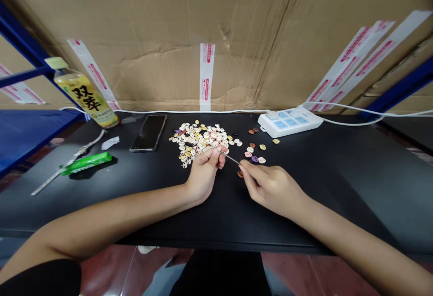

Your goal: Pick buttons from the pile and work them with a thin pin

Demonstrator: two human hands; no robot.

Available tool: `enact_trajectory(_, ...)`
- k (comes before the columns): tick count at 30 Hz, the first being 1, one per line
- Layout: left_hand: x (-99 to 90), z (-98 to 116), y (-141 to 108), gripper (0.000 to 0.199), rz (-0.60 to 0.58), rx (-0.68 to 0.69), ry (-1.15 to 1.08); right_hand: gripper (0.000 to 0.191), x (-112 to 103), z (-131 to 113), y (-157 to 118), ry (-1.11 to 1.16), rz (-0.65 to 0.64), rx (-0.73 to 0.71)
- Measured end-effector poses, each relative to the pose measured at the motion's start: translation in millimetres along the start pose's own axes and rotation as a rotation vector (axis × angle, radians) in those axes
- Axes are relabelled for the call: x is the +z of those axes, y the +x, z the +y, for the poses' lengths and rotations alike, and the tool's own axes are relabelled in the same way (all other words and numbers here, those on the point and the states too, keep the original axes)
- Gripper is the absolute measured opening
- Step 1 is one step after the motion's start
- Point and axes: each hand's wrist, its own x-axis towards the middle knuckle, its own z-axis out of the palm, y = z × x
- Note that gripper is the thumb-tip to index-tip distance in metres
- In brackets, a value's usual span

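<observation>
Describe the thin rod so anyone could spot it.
On the black tabletop, find the heap of small pieces. At its near-right edge, a thin rod runs between left hand and right hand. It's slender and straight, unlike the rounded pieces.

Left hand (203,176) and right hand (275,188) pinch close together.

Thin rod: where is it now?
In the head view's middle, the rod runs between the left hand and right hand, at the near right edge of the pile.

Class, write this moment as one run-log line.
right hand: holding thin rod | left hand: closed at rod's far end | button-like pieces: piled beyond left hand | phone: left of pile
</observation>
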Motion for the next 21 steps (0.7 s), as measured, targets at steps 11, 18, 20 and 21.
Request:
enact_trajectory(11, 1.8, 0, 1, 0.025, 0.115, -0.033, -0.176, 0.022, 19, -20, -4, -0.389, 0.053, -0.229)
enact_trajectory(18, 2.2, 3, 1, 0.027, 0.16, -0.066, -0.256, 0.026, 24, -36, 0, -0.531, 0.05, -0.27)
enact_trajectory(20, 1.3, 2, 3, 0.026, 0.169, -0.076, -0.274, 0.026, 26, -35, 2, -0.514, 0.034, -0.259)
enact_trajectory(21, 0.9, 2, 4, 0.026, 0.176, -0.079, -0.282, 0.026, 26, -33, 3, -0.483, 0.027, -0.238)
